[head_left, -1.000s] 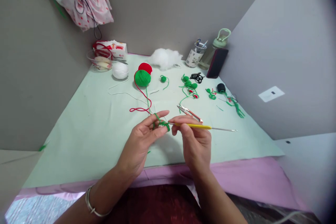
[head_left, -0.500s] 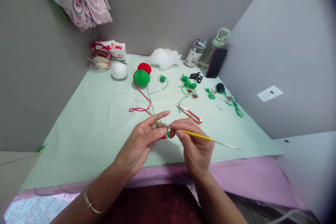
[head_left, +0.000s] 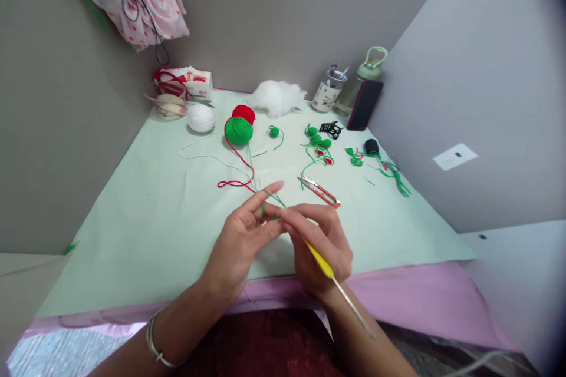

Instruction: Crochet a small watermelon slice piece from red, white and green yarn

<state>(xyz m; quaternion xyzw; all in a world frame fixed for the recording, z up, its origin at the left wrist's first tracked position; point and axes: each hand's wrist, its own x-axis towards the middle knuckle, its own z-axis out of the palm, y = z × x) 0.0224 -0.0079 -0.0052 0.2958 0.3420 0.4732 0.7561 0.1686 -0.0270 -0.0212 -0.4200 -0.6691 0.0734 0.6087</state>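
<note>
My right hand (head_left: 321,247) grips a crochet hook (head_left: 319,258) by its yellow handle, its bare metal end slanting down toward my right wrist. My left hand (head_left: 247,232) meets it, thumb and fingers pinched at the fingertips of the right. Green yarn (head_left: 262,210) loops round the left fingers, with the index finger stretched out under the strand. The small crochet piece between the fingertips is hidden now. From the hands the strand runs back toward a green yarn ball (head_left: 239,131), which rests against a red yarn ball (head_left: 244,113).
Orange thread snips (head_left: 321,191) lie beyond my right hand. Several small green crochet pieces (head_left: 316,140) and a black claw clip (head_left: 331,129) sit behind them. Along the back are white stuffing (head_left: 277,98), a pen cup (head_left: 328,94), a bottle (head_left: 354,91), a phone (head_left: 365,106) and a white yarn ball (head_left: 201,118).
My right hand has turned, swinging the hook from nearly level to steeply slanted. The red and green piece that showed at the fingertips is now covered.
</note>
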